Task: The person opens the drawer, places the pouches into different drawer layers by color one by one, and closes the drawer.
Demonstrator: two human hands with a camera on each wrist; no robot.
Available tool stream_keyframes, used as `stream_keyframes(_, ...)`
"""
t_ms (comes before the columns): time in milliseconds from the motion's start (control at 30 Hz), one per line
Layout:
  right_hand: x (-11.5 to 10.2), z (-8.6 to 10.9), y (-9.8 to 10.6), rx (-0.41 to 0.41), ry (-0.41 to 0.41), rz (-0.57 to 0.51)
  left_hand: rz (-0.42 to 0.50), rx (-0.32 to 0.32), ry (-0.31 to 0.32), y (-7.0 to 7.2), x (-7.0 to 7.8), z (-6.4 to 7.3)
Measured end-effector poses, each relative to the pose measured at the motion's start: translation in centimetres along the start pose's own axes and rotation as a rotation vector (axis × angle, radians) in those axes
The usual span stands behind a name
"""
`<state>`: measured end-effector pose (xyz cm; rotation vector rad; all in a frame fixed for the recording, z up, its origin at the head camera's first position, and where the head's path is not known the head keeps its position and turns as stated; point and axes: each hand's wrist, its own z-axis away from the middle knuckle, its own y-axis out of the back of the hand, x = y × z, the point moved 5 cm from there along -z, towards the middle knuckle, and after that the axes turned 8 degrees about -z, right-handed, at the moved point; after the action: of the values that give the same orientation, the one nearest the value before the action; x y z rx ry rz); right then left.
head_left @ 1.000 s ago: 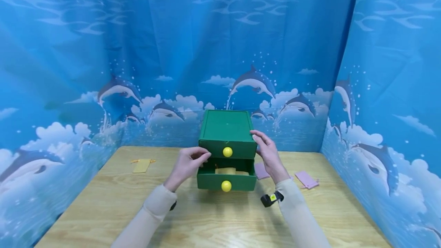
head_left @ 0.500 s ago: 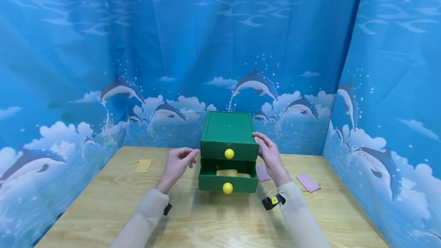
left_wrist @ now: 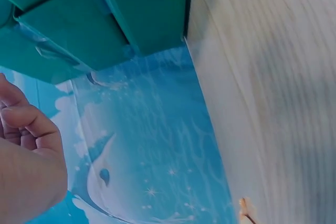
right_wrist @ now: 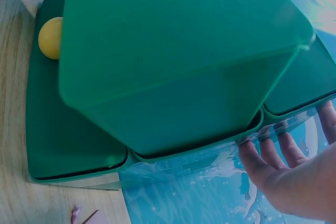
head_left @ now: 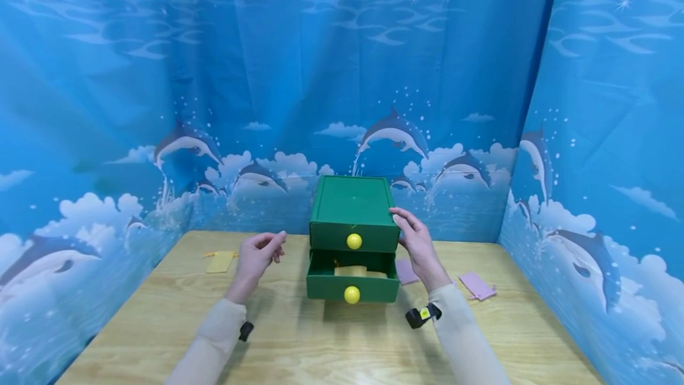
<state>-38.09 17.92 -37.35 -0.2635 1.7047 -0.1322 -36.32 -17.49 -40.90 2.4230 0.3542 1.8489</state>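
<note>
A green drawer cabinet (head_left: 352,201) with yellow ball knobs stands mid-table. Its middle drawer (head_left: 326,287) is pulled out, with pale yellow cloth (head_left: 350,270) inside. In the right wrist view the drawers above and below it are closed. My right hand (head_left: 421,248) touches the cabinet's right side near the upper front corner, fingers laid along that side. Off to the left of the cabinet, my left hand (head_left: 255,260) hovers over the table with loosely curled fingers and nothing visible in them. Nearest to it lies a flat yellow drawstring pouch (head_left: 220,262).
Right of the cabinet lie two lilac pouches, one (head_left: 406,272) partly behind my right hand, the other (head_left: 477,286) farther right. A dolphin-printed blue curtain (head_left: 267,106) borders the wooden table (head_left: 342,349) at the back and sides.
My left hand has moved left, away from the cabinet's front and the pulled-out drawer. The right hand stays at the cabinet's side, and the drawer stays pulled out.
</note>
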Motion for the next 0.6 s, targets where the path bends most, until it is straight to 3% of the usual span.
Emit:
stream_keyframes(300, 0.0, -0.1, -0.1, -0.005, 0.000, -0.003, 0.010, 0.047, 0.164, 2.1, -1.6, -0.6)
stream_keyframes(600, -0.1, -0.1, 0.0, -0.004, -0.007, 0.003, -0.035, 0.094, 0.209, 4.3, -3.0, -0.9)
